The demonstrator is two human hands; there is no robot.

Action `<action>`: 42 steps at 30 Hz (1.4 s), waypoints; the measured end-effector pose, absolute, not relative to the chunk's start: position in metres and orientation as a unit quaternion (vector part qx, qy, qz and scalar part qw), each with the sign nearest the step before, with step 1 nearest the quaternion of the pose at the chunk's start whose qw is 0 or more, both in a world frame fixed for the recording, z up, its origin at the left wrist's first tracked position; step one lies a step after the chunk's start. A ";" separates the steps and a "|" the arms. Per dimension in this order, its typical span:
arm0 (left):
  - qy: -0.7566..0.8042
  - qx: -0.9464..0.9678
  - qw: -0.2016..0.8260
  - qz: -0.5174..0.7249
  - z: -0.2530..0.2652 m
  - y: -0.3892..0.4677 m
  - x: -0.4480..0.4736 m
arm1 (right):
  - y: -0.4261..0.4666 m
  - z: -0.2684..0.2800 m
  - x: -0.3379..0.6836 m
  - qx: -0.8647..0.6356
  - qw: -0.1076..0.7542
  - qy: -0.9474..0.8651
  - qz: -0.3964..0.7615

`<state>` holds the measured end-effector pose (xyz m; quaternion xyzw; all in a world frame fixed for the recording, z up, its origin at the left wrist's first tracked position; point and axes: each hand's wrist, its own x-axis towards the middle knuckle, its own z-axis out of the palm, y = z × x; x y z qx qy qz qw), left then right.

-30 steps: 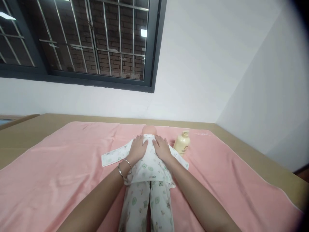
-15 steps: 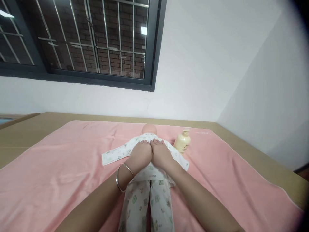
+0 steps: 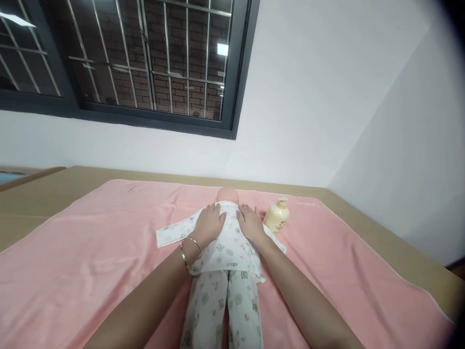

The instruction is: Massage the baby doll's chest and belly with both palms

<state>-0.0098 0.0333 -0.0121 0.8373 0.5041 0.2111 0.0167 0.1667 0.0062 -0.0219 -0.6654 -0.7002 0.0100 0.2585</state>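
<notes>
A baby doll (image 3: 227, 195) lies stretched out in front of me, the top of its head pointing away. It wears a white printed long-sleeved top (image 3: 228, 245) and matching trousers (image 3: 242, 305). My left hand (image 3: 209, 224), with a silver bangle (image 3: 183, 252) at the wrist, lies flat on the left side of the doll's upper chest. On the right side of the chest rests my right hand (image 3: 251, 225), its fingers stretched out too. Both hands hold nothing, and the printed cloth shows between them. A cream pump bottle (image 3: 277, 216) stands just right of my right hand.
The doll lies on a pink sheet (image 3: 119, 252) spread over a wooden surface (image 3: 370, 218). Behind it rises a white wall (image 3: 290, 106) with a dark-framed, barred window (image 3: 156, 58) at upper left.
My hands were together at the middle of the doll's chest. They have moved apart, left hand to the left and right hand to the right, with fingers flattened out. The view has shifted slightly.
</notes>
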 end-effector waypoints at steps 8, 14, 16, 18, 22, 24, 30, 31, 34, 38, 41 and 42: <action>0.400 0.900 0.091 0.150 0.025 -0.009 0.002 | -0.039 0.014 0.122 -0.640 0.200 -0.742 0.006; 0.471 0.855 0.096 0.192 0.011 0.012 -0.001 | -0.029 0.002 0.131 -0.637 0.276 -0.719 0.032; 0.502 0.835 0.103 0.198 0.000 0.022 0.000 | -0.017 -0.009 0.137 -0.638 0.296 -0.710 0.038; 0.529 0.813 0.116 0.214 -0.011 0.029 0.002 | -0.007 -0.018 0.142 -0.655 0.303 -0.691 0.046; 0.560 0.780 0.109 0.257 -0.023 0.033 0.004 | 0.003 -0.028 0.146 -0.682 0.299 -0.664 0.065; 0.560 0.779 0.093 0.264 -0.026 0.033 0.006 | 0.004 -0.029 0.147 -0.683 0.299 -0.663 0.073; 0.560 0.779 0.067 0.274 -0.031 0.034 0.007 | 0.003 -0.031 0.148 -0.684 0.292 -0.664 0.078; 0.557 0.780 0.061 0.277 -0.030 0.034 0.007 | 0.004 -0.031 0.148 -0.684 0.291 -0.664 0.079; 0.544 0.786 0.042 0.290 -0.025 0.031 0.005 | 0.004 -0.032 0.150 -0.679 0.297 -0.666 0.082; 0.538 0.790 0.033 0.291 -0.017 0.027 0.003 | 0.005 -0.034 0.151 -0.670 0.305 -0.671 0.082; 0.540 0.791 0.027 0.287 -0.014 0.024 0.002 | 0.005 -0.035 0.152 -0.669 0.303 -0.674 0.084; 0.542 0.790 0.024 0.285 -0.014 0.023 0.002 | 0.005 -0.036 0.153 -0.667 0.303 -0.675 0.084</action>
